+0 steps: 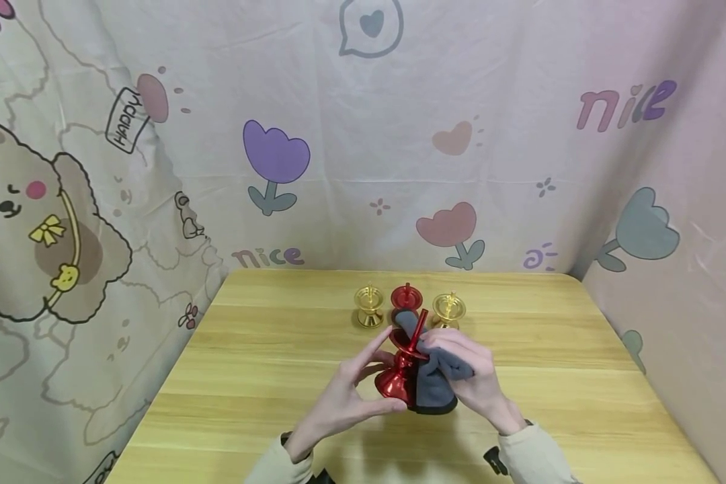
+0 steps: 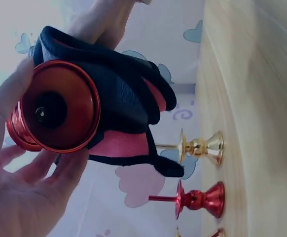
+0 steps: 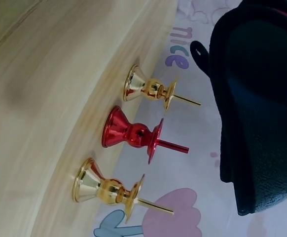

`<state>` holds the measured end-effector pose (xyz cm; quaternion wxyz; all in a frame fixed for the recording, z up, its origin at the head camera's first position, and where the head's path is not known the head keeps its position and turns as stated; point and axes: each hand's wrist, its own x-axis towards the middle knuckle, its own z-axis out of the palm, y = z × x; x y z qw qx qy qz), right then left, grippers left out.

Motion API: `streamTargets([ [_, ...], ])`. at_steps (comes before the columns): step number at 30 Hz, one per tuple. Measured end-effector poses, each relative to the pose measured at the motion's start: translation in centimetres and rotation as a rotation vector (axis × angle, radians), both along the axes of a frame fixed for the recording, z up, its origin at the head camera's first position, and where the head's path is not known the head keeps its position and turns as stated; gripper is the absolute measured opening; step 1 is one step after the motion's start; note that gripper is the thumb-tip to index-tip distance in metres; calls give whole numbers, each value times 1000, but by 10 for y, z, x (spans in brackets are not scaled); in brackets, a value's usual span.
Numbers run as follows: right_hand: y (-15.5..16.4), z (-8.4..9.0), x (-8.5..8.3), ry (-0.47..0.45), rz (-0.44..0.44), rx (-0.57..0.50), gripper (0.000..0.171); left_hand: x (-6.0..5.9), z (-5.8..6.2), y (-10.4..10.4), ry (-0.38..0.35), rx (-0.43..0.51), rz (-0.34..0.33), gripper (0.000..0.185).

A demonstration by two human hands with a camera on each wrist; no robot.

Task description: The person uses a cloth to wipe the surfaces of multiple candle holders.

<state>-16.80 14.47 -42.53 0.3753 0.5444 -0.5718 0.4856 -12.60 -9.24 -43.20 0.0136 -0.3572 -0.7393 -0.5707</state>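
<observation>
My left hand (image 1: 341, 396) grips a shiny red candlestick (image 1: 394, 382) by its flared base, thumb at the near rim and fingers behind. The candlestick is tilted, its thin spike pointing up and right; the left wrist view looks into its round hollow underside (image 2: 74, 118). My right hand (image 1: 478, 376) pinches a folded dark grey cloth (image 1: 433, 390) against the candlestick's dish and stem. Black edging and a pink reverse side show on the cloth (image 2: 124, 143) in the left wrist view. In the right wrist view, the dark cloth (image 3: 267, 113) fills the right side, and the held candlestick is hidden.
Behind the hands, a red candlestick (image 1: 407, 296) stands upright between a gold candlestick (image 1: 370, 309) on the left and another gold candlestick (image 1: 449, 308) on the right, partly covered by my right hand. The wooden table (image 1: 266, 336) ends at a patterned cloth backdrop (image 1: 351, 154).
</observation>
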Motion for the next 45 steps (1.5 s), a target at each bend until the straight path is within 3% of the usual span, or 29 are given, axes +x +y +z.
streamTargets([
  [2, 0, 0, 1, -12, 16, 9, 16, 0, -1, -1, -40, 46, -34, 95],
  [7, 0, -2, 2, -54, 71, 20, 19, -2, -4, -7, -144, 165, -200, 93],
  [9, -1, -2, 1, -58, 82, 11, 19, -3, -5, -9, -144, 164, -233, 92],
  [12, -2, -1, 1, -35, 73, -5, 23, -3, -5, -8, -122, 106, -191, 93],
  [16, -4, 0, 1, -5, 26, -13, 40, -1, -6, -3, 2, 10, -50, 105],
  [19, -3, 1, 1, -8, 12, -12, 28, 0, -6, 1, 60, 18, 7, 107],
  [21, -3, 1, 1, -16, 21, -11, 19, 0, -7, 1, 47, 64, -9, 102],
  [25, -1, 2, 0, -32, 59, 3, 19, -2, -8, -4, -51, 163, -150, 96],
  [27, -1, 1, 0, -36, 71, 11, 20, -3, -9, -7, -113, 184, -219, 93],
  [29, 0, 0, -1, -38, 73, 17, 21, -3, -9, -9, -147, 166, -246, 93],
  [31, 0, -1, -1, -34, 67, 20, 25, -3, -8, -9, -164, 122, -214, 95],
  [33, -1, -2, -1, -27, 51, 22, 27, -1, -8, -6, -141, 62, -132, 101],
  [36, -2, -3, -1, -20, 15, 26, 21, 2, -8, 0, -34, 7, 2, 110],
  [38, -2, -3, -1, -22, 1, 28, 18, 3, -9, 3, 27, 13, 55, 108],
  [41, -2, -3, -1, -38, 18, 33, 18, 3, -9, 4, 40, 82, 31, 100],
  [45, -2, -4, -3, -82, 89, 34, 26, 3, -7, -2, -53, 187, -117, 96],
])
